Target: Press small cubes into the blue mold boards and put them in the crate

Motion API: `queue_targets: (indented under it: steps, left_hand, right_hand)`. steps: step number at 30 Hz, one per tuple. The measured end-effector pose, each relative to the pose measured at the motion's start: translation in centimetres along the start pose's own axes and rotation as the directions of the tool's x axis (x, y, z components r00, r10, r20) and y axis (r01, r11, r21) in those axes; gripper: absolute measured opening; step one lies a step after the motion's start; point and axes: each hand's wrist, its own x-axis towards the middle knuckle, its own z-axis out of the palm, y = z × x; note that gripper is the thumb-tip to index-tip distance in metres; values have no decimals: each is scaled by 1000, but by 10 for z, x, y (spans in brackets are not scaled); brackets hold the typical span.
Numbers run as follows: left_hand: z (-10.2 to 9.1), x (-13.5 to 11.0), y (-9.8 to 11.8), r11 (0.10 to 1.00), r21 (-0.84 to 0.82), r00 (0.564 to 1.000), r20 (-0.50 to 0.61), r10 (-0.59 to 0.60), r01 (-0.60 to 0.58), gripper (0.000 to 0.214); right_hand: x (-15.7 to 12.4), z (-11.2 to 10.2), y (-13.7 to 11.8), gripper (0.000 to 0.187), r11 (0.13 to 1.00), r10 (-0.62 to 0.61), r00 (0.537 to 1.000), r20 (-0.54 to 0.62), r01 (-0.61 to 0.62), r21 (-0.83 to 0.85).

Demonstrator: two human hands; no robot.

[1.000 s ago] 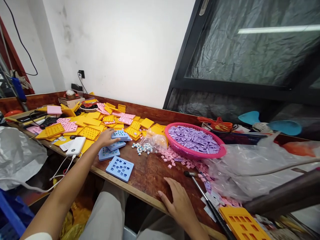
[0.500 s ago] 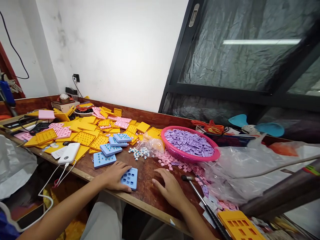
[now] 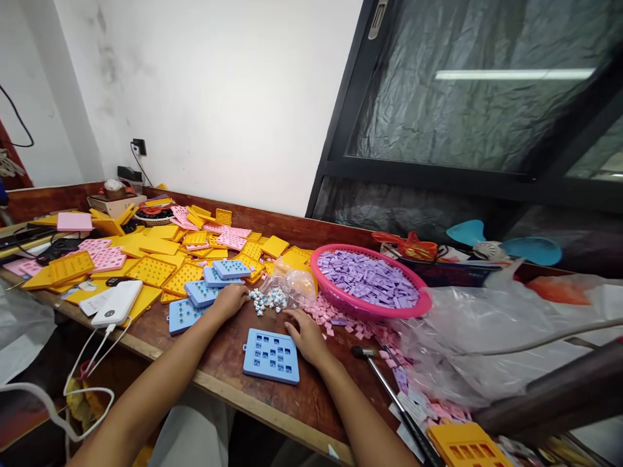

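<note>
Off the blue panel (image 3: 271, 355) and up to the small blue-and-white pieces (image 3: 268, 299) — that's where the left hand (image 3: 232, 301) has gone in the last half second, and the right hand (image 3: 305, 334) has edged forward to meet it. From where I stand, the left is curled at the heap's left edge; whether it has pinched anything, I can't tell. The right lies loosely open on the other side, fingers bent, nothing visible in it. Between the forearms the panel rests flat on the surface (image 3: 224, 358), its square pockets facing up, nearer the person than the heap. I'd judge this the gathering step — next calls for a fine fingertip pinch on pieces that small.
</note>
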Motion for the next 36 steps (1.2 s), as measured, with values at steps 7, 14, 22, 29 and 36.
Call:
queue_targets:
  steps: [7,14,22,29,36]
  left_hand:
    - [12,-8,4,999,-37,1000,-2,27,-27,18]
    - [-5,-22,15,899,-377,975,-56,217,-221,21]
    - [-20,-32,27,762,-577,823,251,509,-295,19]
    - [-14,-37,42,818,-447,853,195,485,-363,19]
    - [4,-38,57,861,-364,900,113,420,-356,17]
  right_hand:
    - [35,9,-8,39,981,1,994,105,20,-195]
    - [58,4,-11,13,981,13,995,99,7,-193]
    - [9,-19,-53,15,978,-172,957,235,136,161]
    - [0,-15,-38,9,991,-71,970,234,42,128]
    - [2,-17,-34,15,979,30,1000,6,-31,203]
